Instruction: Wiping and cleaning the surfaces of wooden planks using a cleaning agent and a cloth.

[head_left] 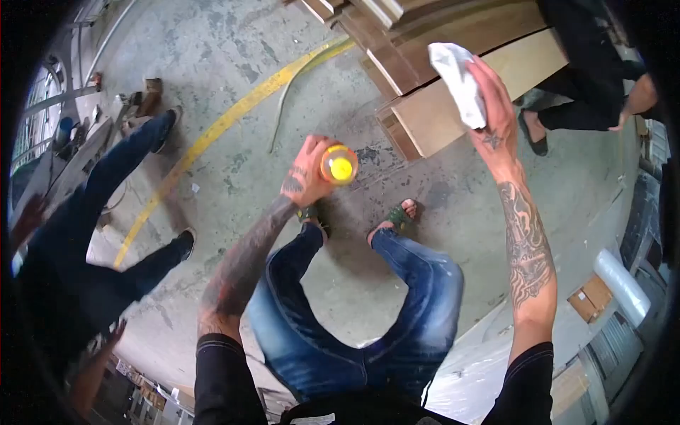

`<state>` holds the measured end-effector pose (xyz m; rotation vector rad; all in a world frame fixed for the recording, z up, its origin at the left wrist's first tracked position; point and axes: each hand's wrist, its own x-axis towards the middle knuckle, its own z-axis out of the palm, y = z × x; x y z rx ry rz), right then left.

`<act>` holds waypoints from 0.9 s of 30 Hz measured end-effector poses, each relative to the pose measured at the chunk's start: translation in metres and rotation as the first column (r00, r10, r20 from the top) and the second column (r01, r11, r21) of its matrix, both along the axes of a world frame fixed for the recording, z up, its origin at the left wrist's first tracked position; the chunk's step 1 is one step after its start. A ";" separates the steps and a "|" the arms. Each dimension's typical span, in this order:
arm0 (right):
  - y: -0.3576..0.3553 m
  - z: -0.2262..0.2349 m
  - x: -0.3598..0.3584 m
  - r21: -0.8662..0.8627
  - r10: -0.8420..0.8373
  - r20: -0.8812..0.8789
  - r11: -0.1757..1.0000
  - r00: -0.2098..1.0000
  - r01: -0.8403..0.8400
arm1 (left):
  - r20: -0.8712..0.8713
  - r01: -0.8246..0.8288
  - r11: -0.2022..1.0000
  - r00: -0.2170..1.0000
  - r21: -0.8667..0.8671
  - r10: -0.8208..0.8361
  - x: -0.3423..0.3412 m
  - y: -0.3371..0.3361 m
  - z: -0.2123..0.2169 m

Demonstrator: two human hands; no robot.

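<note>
My left hand (304, 173) is wrapped round a bottle (340, 166) with a bright yellow cap and an orange rim, seen from its top end. The bottle is in mid-air over the floor, in front of my knees. A crumpled white cloth (453, 79) is gripped in my right hand (494, 95), farther out and to the right. Behind that cloth lies a stack of brown wooden boards (489, 85). I cannot tell whether the cloth touches the top board.
One person in dark clothes (78, 241) stands at the left, another (588, 85) at the far right beside the boards. A yellow line (212, 134) curves across the worn concrete floor (234, 184). A cardboard box (589, 298) and a plastic-wrapped roll (622, 285) lie at the lower right.
</note>
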<state>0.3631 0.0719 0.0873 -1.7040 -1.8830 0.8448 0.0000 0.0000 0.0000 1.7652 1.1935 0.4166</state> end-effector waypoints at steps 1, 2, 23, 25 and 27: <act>-0.009 -0.014 0.001 0.057 0.146 0.050 0.987 0.988 -0.148 | 0.030 -0.015 1.000 0.999 -0.010 0.015 0.007 0.005 -0.019; -0.015 -0.026 0.001 0.102 0.285 0.104 0.950 0.953 -0.295 | 0.061 -0.028 0.999 0.998 -0.024 0.030 0.015 0.010 -0.039; -0.055 -0.047 -0.027 0.638 0.106 0.155 0.749 0.982 -0.181 | -0.088 0.222 0.920 0.975 0.322 -0.205 0.028 0.185 -0.282; -0.040 -0.084 -0.014 0.639 0.143 0.406 0.662 0.903 -0.392 | -0.080 0.284 0.908 0.959 0.308 -0.272 0.037 0.193 -0.280; -0.031 -0.120 -0.018 0.546 0.243 0.341 0.735 0.908 -0.402 | -0.157 0.435 0.855 0.900 0.281 -0.407 0.010 0.219 -0.286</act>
